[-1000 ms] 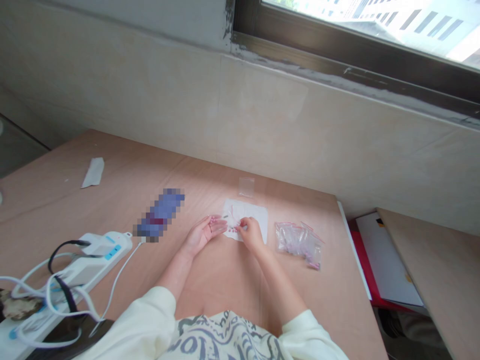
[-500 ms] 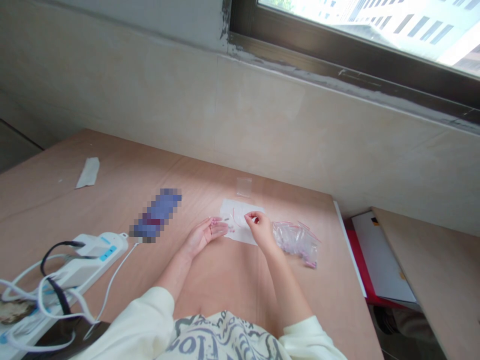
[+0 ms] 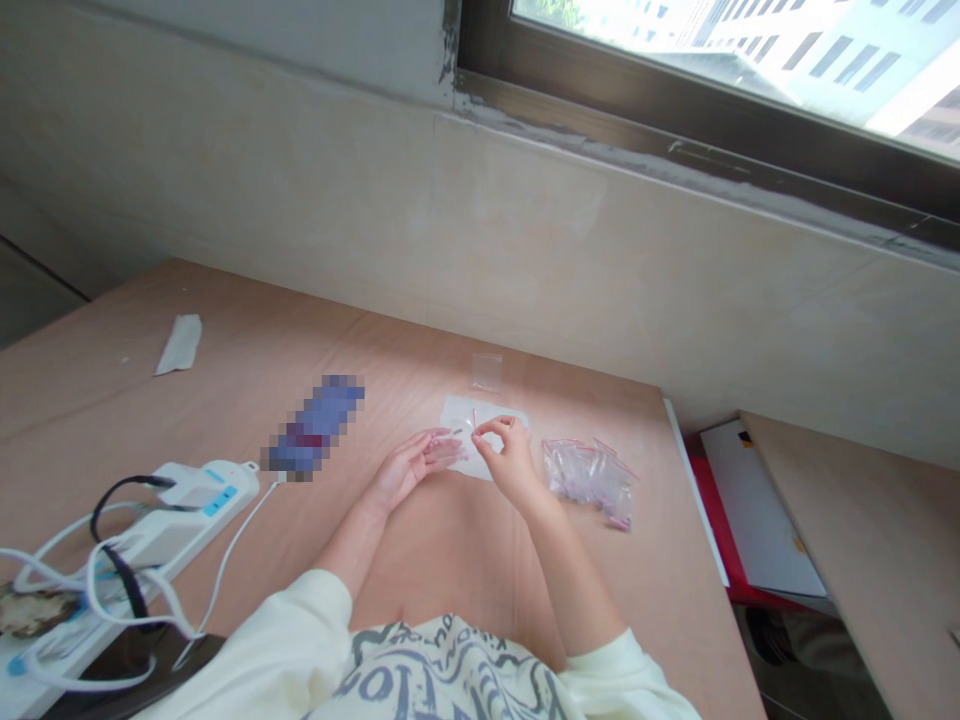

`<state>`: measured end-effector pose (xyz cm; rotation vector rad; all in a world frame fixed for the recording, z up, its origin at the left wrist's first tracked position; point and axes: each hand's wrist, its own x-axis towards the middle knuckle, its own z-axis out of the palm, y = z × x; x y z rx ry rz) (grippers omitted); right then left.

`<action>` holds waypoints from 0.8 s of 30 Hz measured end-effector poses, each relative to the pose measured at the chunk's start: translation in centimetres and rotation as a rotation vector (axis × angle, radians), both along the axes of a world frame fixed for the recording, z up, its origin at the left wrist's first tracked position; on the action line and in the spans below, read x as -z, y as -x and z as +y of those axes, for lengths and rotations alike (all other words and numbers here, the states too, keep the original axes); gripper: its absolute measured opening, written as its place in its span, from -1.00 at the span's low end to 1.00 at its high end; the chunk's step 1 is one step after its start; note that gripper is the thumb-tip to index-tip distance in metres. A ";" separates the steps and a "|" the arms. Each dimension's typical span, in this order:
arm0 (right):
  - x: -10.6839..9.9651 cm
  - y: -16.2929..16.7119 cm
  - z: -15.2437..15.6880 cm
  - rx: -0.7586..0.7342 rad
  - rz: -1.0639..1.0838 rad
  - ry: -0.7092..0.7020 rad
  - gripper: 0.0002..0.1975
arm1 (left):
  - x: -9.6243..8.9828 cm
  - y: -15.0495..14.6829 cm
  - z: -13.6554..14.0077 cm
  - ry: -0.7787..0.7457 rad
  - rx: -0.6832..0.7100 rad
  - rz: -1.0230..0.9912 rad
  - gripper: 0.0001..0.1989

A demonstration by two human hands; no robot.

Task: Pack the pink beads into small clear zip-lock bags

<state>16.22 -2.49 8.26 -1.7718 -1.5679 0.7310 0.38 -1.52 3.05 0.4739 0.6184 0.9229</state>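
Observation:
A small clear zip bag (image 3: pixel 466 426) with a thin red seal line is between my two hands, above a white sheet of paper (image 3: pixel 455 407). My left hand (image 3: pixel 415 465) lies palm inward at the bag's left side. Its fingers are long and slightly bent, with the bag seemingly between thumb and fingers. My right hand (image 3: pixel 511 458) pinches the bag by the red line with thumb and forefinger. A small grey mark shows on or in the bag; its exact contents are too small to make out.
Several filled clear zip bags (image 3: pixel 589 475) lie to the right. A flat empty bag (image 3: pixel 487 372) rests beyond the paper. To the left are a pixelated blue object (image 3: pixel 319 425), a power strip (image 3: pixel 217 485) with cables, and a paper scrap (image 3: pixel 180 345). The desk meets the wall behind.
My right hand has moved slightly left and its fingertips now meet the red seal line, which stands more upright. My left hand has shifted a little to the right.

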 end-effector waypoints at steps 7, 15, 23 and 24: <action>-0.5 -0.9 0.9 0.004 0.322 -0.029 -0.82 | -0.5 -0.1 -0.2 -0.077 0.064 0.120 -0.73; -1.0 -0.6 1.0 0.023 0.366 -0.059 -0.81 | -0.7 0.0 -0.5 -0.071 0.091 0.121 -0.75; 0.3 -0.7 1.4 0.183 0.497 -0.034 -0.76 | -0.5 0.1 -0.5 -0.078 0.063 0.152 -0.76; 0.5 -0.7 1.4 0.186 0.496 -0.026 -0.78 | -0.4 0.1 -0.4 -0.079 0.067 0.151 -0.76</action>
